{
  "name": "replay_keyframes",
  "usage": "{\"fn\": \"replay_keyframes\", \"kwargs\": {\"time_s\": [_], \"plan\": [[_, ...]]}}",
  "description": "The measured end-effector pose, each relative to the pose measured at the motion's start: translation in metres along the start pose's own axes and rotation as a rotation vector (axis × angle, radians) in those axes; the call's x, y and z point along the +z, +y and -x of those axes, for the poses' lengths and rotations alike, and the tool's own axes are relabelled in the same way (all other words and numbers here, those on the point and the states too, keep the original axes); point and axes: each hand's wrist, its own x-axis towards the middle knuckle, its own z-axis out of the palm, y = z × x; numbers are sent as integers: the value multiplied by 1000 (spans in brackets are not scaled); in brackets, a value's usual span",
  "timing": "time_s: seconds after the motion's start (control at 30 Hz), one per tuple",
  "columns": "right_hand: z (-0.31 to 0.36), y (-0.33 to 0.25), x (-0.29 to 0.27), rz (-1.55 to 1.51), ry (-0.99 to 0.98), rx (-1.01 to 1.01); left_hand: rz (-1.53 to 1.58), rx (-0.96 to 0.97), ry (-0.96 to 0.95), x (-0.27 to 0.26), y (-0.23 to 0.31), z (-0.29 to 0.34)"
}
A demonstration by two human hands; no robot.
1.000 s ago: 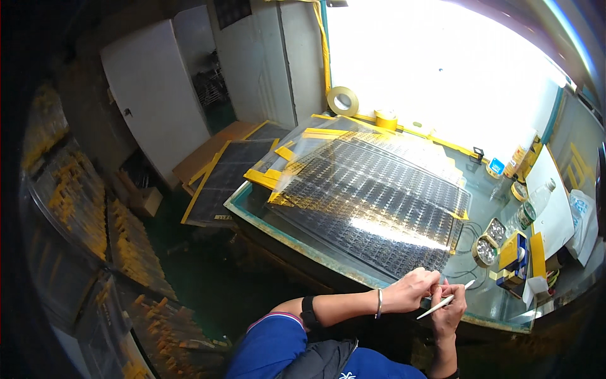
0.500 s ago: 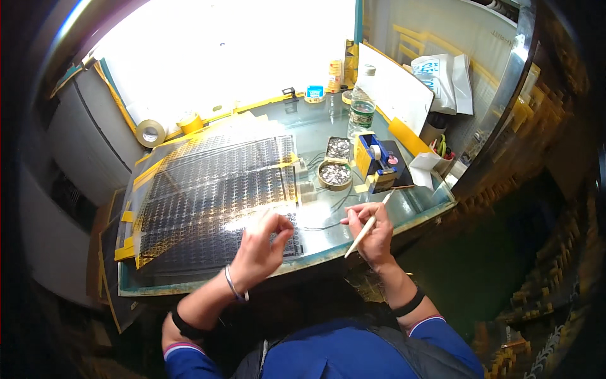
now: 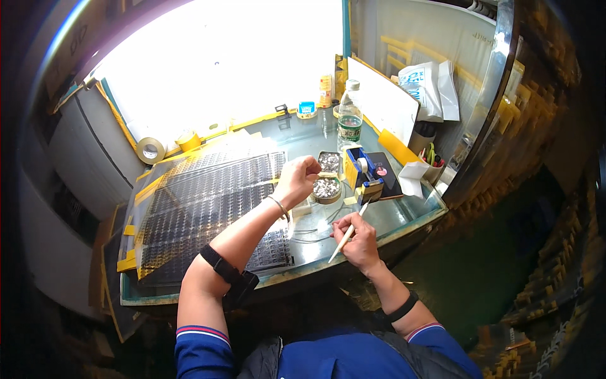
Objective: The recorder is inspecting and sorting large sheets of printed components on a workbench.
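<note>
My left hand (image 3: 298, 183) reaches over the right edge of the dark patterned film sheets (image 3: 214, 208), its fingers pinched together beside a round tin (image 3: 327, 189) full of small silvery bits. Whatever sits between those fingertips, if anything, is too small to make out. Closer to the front edge, my right hand (image 3: 357, 243) is closed around a slim, pale, pen-like stick (image 3: 341, 245), which slants down to the left. Thin dark cords (image 3: 307, 235) lie on the glass tabletop (image 3: 315, 256) between my hands. A blue tape dispenser (image 3: 363, 174) stands just beyond my right hand.
Behind the round tin is a rectangular tin (image 3: 329, 160) of similar bits. A plastic bottle (image 3: 350, 117) stands farther back. Tape rolls (image 3: 151, 150) rest at the far left. A bright white panel (image 3: 221, 63) rises behind the table; a pen cup (image 3: 432, 165) stands at the right.
My left hand has moved forward and right, from above the film sheets to the round tin. My right hand still grips the stick and has shifted slightly. The whole view has shifted a little.
</note>
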Motion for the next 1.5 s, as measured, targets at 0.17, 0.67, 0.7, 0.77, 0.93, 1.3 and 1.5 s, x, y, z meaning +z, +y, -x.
{"fn": "replay_keyframes", "kwargs": {"time_s": [0.17,0.67,0.7,0.77,0.93,1.3,1.5], "plan": [[1,3,1,41,3,-26,23,17,-12,-3,-6,0],[27,45,-152,413,787,35,-418,223,-183,-87,41,194],[34,53,-165,497,828,53,-398,149,-113,-91,36,202],[47,61,-179,582,816,112,-374,68,-43,-95,34,209],[45,65,-147,630,712,185,-369,66,-35,-96,39,219],[45,28,-137,336,689,19,-488,111,-264,-76,36,192],[32,-14,-62,17,278,-70,-535,195,-153,-68,24,193]]}}
